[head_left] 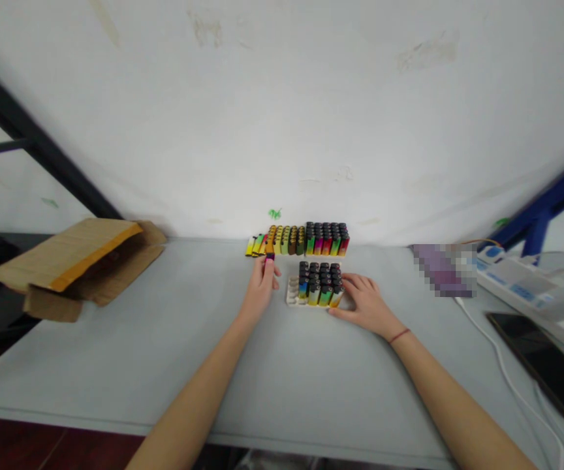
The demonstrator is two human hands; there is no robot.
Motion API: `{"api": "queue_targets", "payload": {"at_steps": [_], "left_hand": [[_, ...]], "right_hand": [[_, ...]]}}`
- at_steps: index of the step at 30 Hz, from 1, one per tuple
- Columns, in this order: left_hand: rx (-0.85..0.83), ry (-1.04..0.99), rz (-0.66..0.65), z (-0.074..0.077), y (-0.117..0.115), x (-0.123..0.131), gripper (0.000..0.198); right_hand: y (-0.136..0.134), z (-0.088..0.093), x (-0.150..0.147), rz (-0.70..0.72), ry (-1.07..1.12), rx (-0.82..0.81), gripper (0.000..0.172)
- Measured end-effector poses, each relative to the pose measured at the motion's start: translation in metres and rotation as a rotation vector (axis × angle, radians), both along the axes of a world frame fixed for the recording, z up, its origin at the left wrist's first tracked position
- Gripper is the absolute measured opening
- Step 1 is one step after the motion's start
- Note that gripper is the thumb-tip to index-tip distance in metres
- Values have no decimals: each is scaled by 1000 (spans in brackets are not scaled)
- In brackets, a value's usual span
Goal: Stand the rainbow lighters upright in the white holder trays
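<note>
My left hand (261, 284) is closed on a lighter (270, 256), its dark end showing above the fingertips. A white tray (292, 301) stands in front of me with several upright lighters (320, 284), black tops up. Bare round slots show on its left side. My right hand (367, 303) grips the tray's right end, thumb at the front corner and fingers along the side. Behind it stands a block of black-topped lighters (328, 239) with colourful bodies. Yellow and dark lighters (286, 240) stand to its left, and a few lie flat (256, 245) beside them.
An opened cardboard box (81, 254) lies on the left of the grey table (164, 365). At right are a black phone (546, 365), a white power strip (531, 294), a white cable (495, 349) and a blurred-out purple item (441, 269). A wall rises behind the table.
</note>
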State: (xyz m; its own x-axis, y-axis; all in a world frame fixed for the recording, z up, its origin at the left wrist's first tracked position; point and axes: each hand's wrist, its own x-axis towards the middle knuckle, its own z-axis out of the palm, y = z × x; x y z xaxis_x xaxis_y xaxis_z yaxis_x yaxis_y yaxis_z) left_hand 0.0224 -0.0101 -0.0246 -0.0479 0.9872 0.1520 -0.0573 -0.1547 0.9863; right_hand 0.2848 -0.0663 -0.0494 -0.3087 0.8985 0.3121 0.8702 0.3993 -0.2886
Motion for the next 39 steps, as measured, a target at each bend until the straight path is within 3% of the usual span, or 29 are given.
{"api": "queue_targets", "payload": {"at_steps": [3, 7, 13, 19, 28, 39], "left_hand": [[27, -64, -38, 0, -6, 1, 36], [-138, -219, -108, -3, -11, 4, 37], [-192, -264, -59, -3, -18, 8, 50], [-285, -315, -95, 1, -22, 10, 60], [-458, -328, -85, 5, -21, 7, 52], [-440, -355, 17, 7, -23, 9, 47]], "right_hand": [[0, 0, 1, 4, -3, -1, 61], [0, 0, 2, 2, -12, -3, 62], [-1, 0, 1, -4, -19, -5, 61], [-1, 0, 2, -6, -14, -8, 61], [-1, 0, 2, -4, -5, -5, 61], [-2, 0, 2, -6, -19, -6, 62]]}}
